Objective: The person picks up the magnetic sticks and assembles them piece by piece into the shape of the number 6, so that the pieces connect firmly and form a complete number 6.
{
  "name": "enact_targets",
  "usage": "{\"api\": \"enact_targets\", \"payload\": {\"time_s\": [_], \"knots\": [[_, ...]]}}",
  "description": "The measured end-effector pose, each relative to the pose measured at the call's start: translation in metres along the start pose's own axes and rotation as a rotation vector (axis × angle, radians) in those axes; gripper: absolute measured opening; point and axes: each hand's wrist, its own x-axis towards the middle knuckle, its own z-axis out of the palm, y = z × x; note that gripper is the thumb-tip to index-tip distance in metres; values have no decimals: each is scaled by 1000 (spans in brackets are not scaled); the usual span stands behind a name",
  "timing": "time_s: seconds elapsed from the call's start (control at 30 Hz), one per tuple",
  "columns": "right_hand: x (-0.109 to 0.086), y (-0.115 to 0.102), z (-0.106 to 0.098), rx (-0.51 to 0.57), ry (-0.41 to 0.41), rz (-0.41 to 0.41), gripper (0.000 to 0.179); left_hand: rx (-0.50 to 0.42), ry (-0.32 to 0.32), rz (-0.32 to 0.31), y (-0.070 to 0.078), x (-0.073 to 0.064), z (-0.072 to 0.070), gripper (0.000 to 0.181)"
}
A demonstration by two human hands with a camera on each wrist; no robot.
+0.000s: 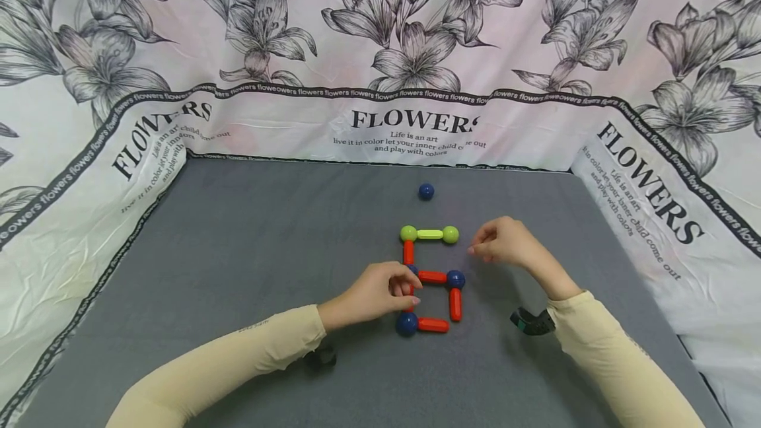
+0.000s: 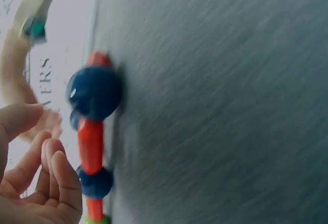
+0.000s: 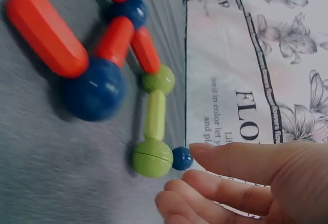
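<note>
My left hand (image 1: 371, 292) hovers over the left side of a flat figure of rods and balls, fingers loosely curled around nothing. Partly behind it are a blue ball and a red rod. My right hand (image 1: 505, 241), also holding nothing, hangs just right of a light-green ball (image 1: 450, 234). A light-green rod (image 1: 430, 234) joins that ball to another green ball (image 1: 408, 234). Below run red rods (image 1: 432, 277) and a blue ball (image 1: 455, 279), with a red rod (image 1: 456, 305) pointing down. A larger blue ball (image 1: 407, 323) carries a red rod (image 1: 433, 325) at the bottom.
A single blue ball (image 1: 426, 191) lies apart, beyond the figure. Grey cloth (image 1: 267, 230) covers the table. A flower-printed curtain (image 1: 410, 127) stands along the back and both sides. Dark wrist bands (image 1: 532, 321) show beneath the sleeves.
</note>
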Motion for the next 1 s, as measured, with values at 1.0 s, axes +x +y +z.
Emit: {"api": "enact_targets", "payload": {"time_s": [1.0], "knots": [[143,-15,0,-7,105,-254,44,55,-59,-72,-7,-16,23,22]]}}
